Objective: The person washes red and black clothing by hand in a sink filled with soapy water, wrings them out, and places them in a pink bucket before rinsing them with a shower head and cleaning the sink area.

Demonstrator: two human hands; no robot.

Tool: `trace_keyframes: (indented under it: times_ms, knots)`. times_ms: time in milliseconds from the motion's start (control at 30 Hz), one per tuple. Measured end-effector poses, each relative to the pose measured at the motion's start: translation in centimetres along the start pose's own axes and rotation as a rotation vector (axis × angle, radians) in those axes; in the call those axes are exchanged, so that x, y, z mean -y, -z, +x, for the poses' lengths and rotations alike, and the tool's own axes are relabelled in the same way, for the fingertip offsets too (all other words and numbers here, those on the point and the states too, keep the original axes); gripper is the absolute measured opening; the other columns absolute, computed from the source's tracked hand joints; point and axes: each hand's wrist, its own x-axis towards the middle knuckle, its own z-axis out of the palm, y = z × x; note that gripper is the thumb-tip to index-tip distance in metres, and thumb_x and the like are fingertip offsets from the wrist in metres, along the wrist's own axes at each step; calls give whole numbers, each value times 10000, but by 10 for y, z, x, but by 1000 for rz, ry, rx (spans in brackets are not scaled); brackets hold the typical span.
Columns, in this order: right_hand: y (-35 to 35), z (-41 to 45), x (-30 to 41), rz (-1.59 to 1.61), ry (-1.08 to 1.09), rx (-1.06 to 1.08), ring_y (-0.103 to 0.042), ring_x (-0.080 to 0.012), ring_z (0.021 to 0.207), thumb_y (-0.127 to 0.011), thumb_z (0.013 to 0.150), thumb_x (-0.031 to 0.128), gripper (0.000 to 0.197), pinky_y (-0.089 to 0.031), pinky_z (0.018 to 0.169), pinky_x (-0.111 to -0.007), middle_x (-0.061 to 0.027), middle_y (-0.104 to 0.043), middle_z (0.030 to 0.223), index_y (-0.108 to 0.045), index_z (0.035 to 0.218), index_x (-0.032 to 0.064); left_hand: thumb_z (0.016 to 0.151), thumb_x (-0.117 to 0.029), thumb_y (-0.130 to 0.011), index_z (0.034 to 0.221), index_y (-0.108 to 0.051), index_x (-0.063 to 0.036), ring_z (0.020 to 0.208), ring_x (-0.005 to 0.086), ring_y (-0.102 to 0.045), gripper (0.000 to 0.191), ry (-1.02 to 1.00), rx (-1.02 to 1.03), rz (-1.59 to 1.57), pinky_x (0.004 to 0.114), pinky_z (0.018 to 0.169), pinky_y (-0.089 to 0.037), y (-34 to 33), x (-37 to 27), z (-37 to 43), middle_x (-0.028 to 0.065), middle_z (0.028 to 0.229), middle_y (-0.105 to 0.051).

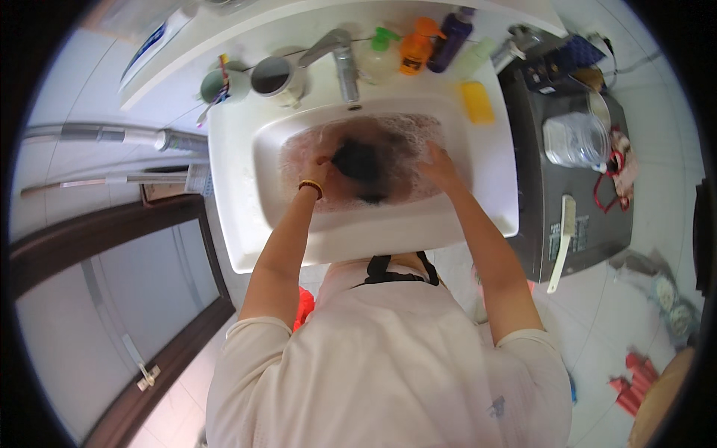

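A white washbasin (358, 232) before me holds cloudy, reddish-brown water with suds along its edges. In it lies a dark cloth (361, 159), partly above the surface and blurred where it is submerged. On the left, my left hand (320, 172), with a bracelet at its wrist, is closed at the cloth's near corner and seems to pinch it. My right hand (440, 166) is at the right side of the water, fingers spread, apart from the dark part of the cloth; its fingertips reach the suds.
Behind the bowl stand a chrome faucet (344, 67), a grey-white mug (274, 81), a green-topped pump bottle (379, 56), an orange pump bottle (415, 50) and a purple bottle (450, 42). Yellow soap (477, 102) rests on the right rim. A brush (562, 241) lies on a dark appliance (535, 224).
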Motion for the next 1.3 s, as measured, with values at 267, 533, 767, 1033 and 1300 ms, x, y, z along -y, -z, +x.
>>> trace_keyframes:
  times_ms: [267, 533, 767, 1033, 1300]
  knots:
    - [-98, 31, -2, 156, -273, 229, -479, -292, 1041, -598, 708, 116, 658, -349, 905, -349, -216, -421, 1225, -324, 1300, 33, 774, -335, -605, 1112, -468, 9, 856, 318, -552, 501, -287, 16, 690, 362, 796, -426, -81, -22, -72, 223, 1002, -551]
    - [-28, 28, -10, 164, -282, -4, -467, -319, 1053, -656, 703, 138, 602, -377, 904, -393, -203, -454, 1177, -370, 1216, 10, 729, -249, -602, 1090, -510, -23, 989, 348, -513, 435, -226, -112, 437, 373, 848, -405, -31, -8, -35, 177, 1051, -559]
    - [-56, -3, 17, 689, -659, -69, -466, -263, 1017, -654, 683, 115, 559, -387, 859, -329, -135, -487, 1096, -406, 1174, 11, 734, -196, -596, 1083, -505, 31, 920, 285, -541, 426, -65, -179, -142, 348, 795, -427, -46, -13, -14, 192, 1037, -550]
    - [-10, 14, -50, 504, -487, -18, -532, -238, 879, -647, 661, 111, 477, -440, 775, -356, -142, -537, 980, -462, 1075, -39, 742, -215, -605, 1113, -487, -20, 982, 313, -530, 436, -82, -156, 770, 368, 860, -406, 20, -22, -26, 204, 1025, -561]
    - [-45, -18, -15, -176, -174, 227, -546, -269, 905, -628, 681, 115, 524, -431, 802, -309, -213, -519, 1079, -442, 1154, -10, 768, -221, -587, 1064, -544, -58, 925, 293, -550, 340, -284, -101, 907, 357, 824, -427, -14, -56, -8, 146, 987, -587]
